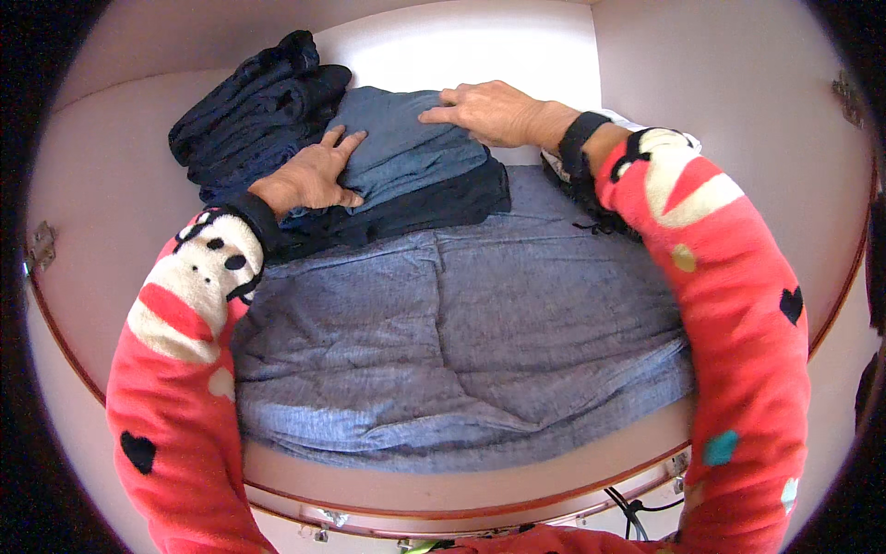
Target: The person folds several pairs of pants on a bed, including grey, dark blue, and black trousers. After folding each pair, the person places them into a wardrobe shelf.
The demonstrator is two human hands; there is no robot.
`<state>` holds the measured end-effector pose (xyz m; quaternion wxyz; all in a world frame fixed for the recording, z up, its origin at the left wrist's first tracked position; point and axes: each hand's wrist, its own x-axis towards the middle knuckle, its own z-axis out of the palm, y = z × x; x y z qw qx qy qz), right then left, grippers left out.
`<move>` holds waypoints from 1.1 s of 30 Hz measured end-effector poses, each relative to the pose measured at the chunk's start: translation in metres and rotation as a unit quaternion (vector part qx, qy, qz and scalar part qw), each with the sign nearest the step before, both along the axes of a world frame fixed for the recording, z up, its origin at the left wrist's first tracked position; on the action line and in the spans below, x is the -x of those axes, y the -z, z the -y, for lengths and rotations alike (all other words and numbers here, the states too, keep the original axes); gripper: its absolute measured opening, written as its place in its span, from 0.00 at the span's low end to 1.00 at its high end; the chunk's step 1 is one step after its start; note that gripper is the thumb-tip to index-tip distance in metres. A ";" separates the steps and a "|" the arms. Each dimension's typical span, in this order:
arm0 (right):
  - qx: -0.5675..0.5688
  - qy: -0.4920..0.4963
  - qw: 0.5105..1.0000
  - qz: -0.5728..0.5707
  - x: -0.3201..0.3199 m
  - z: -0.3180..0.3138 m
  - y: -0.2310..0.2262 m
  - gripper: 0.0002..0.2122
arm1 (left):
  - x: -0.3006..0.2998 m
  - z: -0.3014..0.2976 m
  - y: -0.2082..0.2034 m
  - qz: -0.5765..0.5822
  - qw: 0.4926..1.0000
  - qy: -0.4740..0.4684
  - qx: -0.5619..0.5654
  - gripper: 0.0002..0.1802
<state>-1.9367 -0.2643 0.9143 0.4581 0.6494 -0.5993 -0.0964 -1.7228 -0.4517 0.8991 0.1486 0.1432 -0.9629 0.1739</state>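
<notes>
Both my hands lie on a folded blue-grey garment [406, 138] toward the back of a cabinet shelf. My left hand [318, 175] presses its left side with the fingers spread. At its far right edge rests my right hand [489, 111], fingers stretched out. Beneath that garment is a folded black cloth [443, 205], its front edge showing. Both sit on a wide grey-blue cloth [461, 323] spread over the shelf. Left of them, next to my left hand, is a pile of folded dark navy and black clothes [263, 111].
Pale cabinet walls [720, 83] enclose the shelf on both sides. A dark fringed item [591, 203] lies partly under my right forearm. Along the front runs the shelf's brown edge [443, 511], with black cables [632, 508] below it at the right. Metal hinges [41, 247] sit on the side walls.
</notes>
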 end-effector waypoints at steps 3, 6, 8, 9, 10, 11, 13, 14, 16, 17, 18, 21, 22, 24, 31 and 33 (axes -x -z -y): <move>0.170 -0.043 0.984 0.038 -0.010 0.013 -0.005 0.17 | 0.003 0.006 -0.003 -0.037 0.999 -0.012 0.007 0.62; 0.210 -0.106 0.969 0.079 -0.021 0.015 0.003 0.16 | 0.009 0.019 0.002 -0.064 0.998 -0.024 0.007 0.58; 0.036 -0.051 0.998 0.016 -0.030 0.012 0.014 0.17 | 0.015 0.031 0.002 -0.006 1.000 -0.028 0.006 0.55; -0.007 -0.008 1.000 0.014 -0.034 0.012 0.016 0.20 | 0.017 0.038 0.002 0.018 1.000 -0.014 -0.008 0.52; 0.006 -0.010 1.000 0.005 -0.037 0.014 0.013 0.21 | 0.017 0.044 0.001 0.018 0.999 -0.019 -0.024 0.52; 0.006 0.006 1.000 0.004 -0.039 0.018 0.009 0.23 | 0.019 0.050 0.002 0.007 0.999 0.000 -0.036 0.51; 0.039 -0.026 0.997 0.053 -0.039 0.032 -0.008 0.29 | 0.024 0.055 -0.001 -0.037 0.998 0.046 -0.004 0.49; 0.077 -0.101 0.988 0.087 -0.036 0.041 -0.017 0.33 | 0.027 0.055 -0.007 0.026 0.999 0.008 -0.029 0.48; 0.130 -0.175 0.967 0.132 -0.029 0.060 -0.020 0.39 | 0.038 0.047 -0.033 0.171 0.971 -0.136 -0.100 0.46; 0.039 -0.110 0.965 0.237 -0.024 0.066 -0.020 0.40 | 0.038 0.040 -0.048 0.226 0.953 -0.126 -0.159 0.44; -0.042 -0.032 0.948 0.314 -0.019 0.072 -0.020 0.42 | 0.045 0.032 -0.062 0.249 0.953 -0.127 -0.116 0.44; -0.029 -0.043 0.927 0.370 -0.004 0.080 -0.022 0.39 | 0.070 0.019 -0.127 0.136 0.986 -0.058 -0.080 0.41; 0.003 -0.057 0.919 0.389 0.001 0.079 -0.022 0.38 | 0.086 0.020 -0.126 -0.073 0.996 0.048 -0.035 0.37; 0.123 -0.097 0.943 0.294 0.006 0.078 -0.022 0.39 | 0.105 0.034 -0.127 -0.135 0.989 0.058 -0.018 0.36; -0.104 0.004 0.943 0.317 -0.002 0.080 0.006 0.44 | 0.126 0.103 -0.037 0.158 0.962 -0.111 -0.191 0.36; -0.081 -0.005 0.952 0.296 -0.008 0.084 0.004 0.43 | 0.116 0.100 -0.043 0.159 0.944 -0.068 -0.280 0.36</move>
